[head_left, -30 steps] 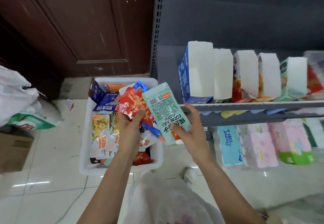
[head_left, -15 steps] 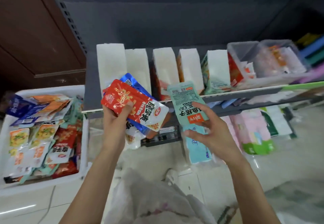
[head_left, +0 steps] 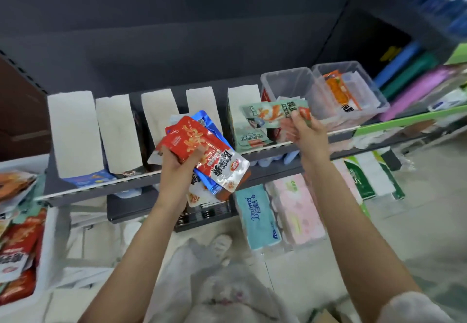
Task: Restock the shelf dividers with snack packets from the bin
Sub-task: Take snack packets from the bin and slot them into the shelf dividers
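At the front of the shelf [head_left: 265, 154], in the head view, the person is standing over a row of white dividers [head_left: 75, 133] with a clear tub [head_left: 285, 87] just beyond the last divider. The right hand [head_left: 307, 130] is pinching a green packet [head_left: 273, 114] by one end and holding it flat, level with the top of the last divider and just beside the tub's near wall. The left hand [head_left: 177, 166] is gripping a fanned stack of packets [head_left: 209, 155], a red one uppermost and a blue one behind, held in front of the middle dividers and apart from the shelf. The bin [head_left: 48, 234] is sitting on the floor beyond the shelf's other end, with more packets lying inside it.

Judgement: the step in hand is placing the green packet; a like-coloured packet is already standing in the last divider, so that slot appears the likely target, though the tub cannot be ruled out. The next move calls for tipping the packet upright and lowering it between the walls.
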`<state>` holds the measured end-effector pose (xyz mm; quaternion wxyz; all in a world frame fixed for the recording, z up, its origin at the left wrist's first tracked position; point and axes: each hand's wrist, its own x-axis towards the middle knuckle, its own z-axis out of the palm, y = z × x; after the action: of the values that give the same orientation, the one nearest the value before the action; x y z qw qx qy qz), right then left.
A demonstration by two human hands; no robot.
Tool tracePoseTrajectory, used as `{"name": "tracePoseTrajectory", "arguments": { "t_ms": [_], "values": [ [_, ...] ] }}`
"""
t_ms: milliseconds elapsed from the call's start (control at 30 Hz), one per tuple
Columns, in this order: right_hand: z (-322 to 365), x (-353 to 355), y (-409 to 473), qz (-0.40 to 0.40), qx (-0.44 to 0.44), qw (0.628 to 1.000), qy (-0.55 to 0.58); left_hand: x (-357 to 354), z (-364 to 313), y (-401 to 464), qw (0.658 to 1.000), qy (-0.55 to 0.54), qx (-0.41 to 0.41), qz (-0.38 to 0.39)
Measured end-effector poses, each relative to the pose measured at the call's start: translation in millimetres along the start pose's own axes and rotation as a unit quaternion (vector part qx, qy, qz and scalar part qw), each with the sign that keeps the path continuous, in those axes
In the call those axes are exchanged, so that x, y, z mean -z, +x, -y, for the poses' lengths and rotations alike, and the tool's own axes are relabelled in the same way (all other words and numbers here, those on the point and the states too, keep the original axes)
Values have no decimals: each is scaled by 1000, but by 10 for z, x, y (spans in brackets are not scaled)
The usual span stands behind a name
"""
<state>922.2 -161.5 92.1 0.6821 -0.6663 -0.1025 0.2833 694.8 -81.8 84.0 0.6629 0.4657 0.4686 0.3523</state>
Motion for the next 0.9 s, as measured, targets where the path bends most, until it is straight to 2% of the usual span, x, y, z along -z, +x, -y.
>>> {"name": "tracePoseTrajectory", "arguments": {
  "t_ms": [100,167,200,267,300,333,367,400,433,500,567,667,900],
  "values": [
    [-199,-121,339,18,-28,997,-65,-108,-27,125,1000,-4,8,1],
    [-287,-177,453,51,28,979,-196,-151,-42,208,1000,-4,9,-5],
    [-299,-194,485,89,84,944,-307,-169,-51,245,1000,-4,11,-7],
    [-305,-221,494,164,166,810,-538,-191,-68,314,1000,-3,19,-10],
    [-300,-235,482,190,176,742,-618,-201,-78,344,1000,-3,24,-8],
    [-292,-241,464,210,173,697,-663,-217,-85,375,1000,-3,28,-6],
    [-285,-235,439,220,168,676,-683,-229,-93,400,1000,-4,29,-5],
    [-276,-224,419,215,174,676,-683,-239,-95,428,1000,-6,30,-3],
    [-259,-204,385,198,200,699,-657,-244,-91,451,999,-8,32,-1],
    [-235,-193,265,169,247,794,-530,-244,-83,498,999,-9,37,3],
    [-161,-293,46,209,199,872,-396,-244,-70,524,999,-10,42,7],
    [-177,-508,-214,235,84,892,-377,-261,-45,496,999,-15,38,14],
    [-355,-613,-309,153,-20,971,-184,-125,24,340,997,-59,36,29]
  ]
}}
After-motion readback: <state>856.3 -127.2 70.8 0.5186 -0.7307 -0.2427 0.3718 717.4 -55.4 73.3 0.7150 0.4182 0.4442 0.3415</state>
